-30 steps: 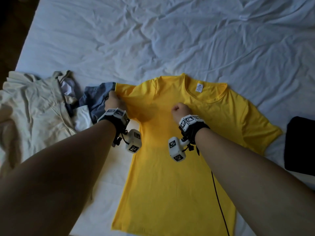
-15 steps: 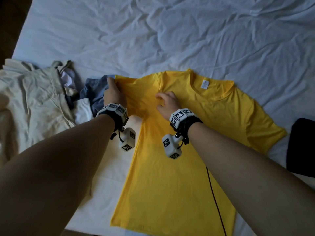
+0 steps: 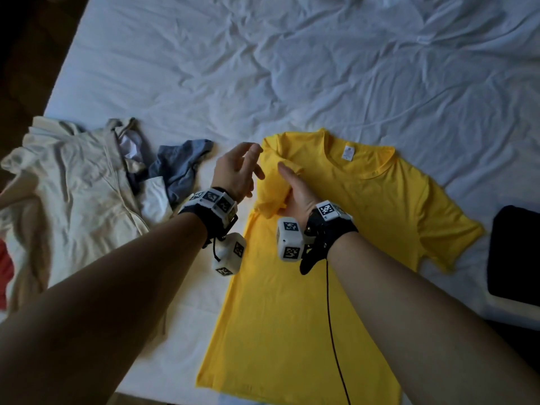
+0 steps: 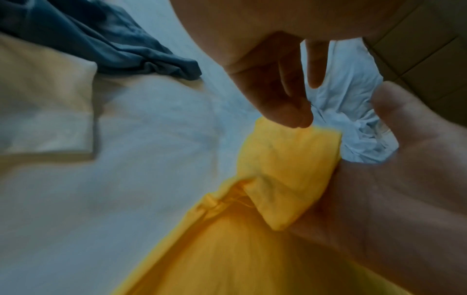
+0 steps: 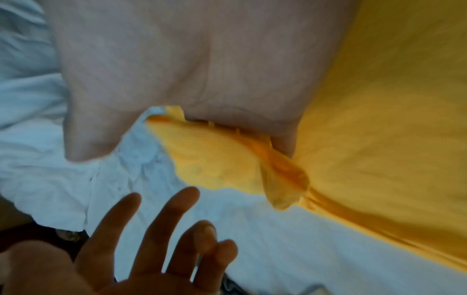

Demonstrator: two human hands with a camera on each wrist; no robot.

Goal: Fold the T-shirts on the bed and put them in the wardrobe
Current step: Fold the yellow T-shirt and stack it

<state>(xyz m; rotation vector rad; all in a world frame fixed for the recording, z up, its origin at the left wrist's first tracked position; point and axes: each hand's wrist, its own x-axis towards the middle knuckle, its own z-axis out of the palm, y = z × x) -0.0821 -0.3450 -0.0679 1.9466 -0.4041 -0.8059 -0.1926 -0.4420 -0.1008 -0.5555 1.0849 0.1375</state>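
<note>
Hands differ from 0.5 s ago: right hand (image 3: 295, 191) now lies flat, fingers straight, pressing folded sleeve onto yellow T-shirt (image 3: 336, 258) on bed (image 3: 263, 68). Left hand (image 3: 235, 171) let go, lifted w/ fingers spread, holding nothing.

The yellow T-shirt (image 3: 336, 273) is the reference. Its hem is cut off by the lower edge of the head view. Its left sleeve is bunched and partly covered by the right hand (image 3: 295, 194). Right of the T-shirt, a black item (image 3: 514, 255) is cropped by the frame edge; its type cannot be determined. Both wrist views are blurred. Left of the T-shirt, the cream garment (image 3: 73, 206) overlaps other clothes.
</note>
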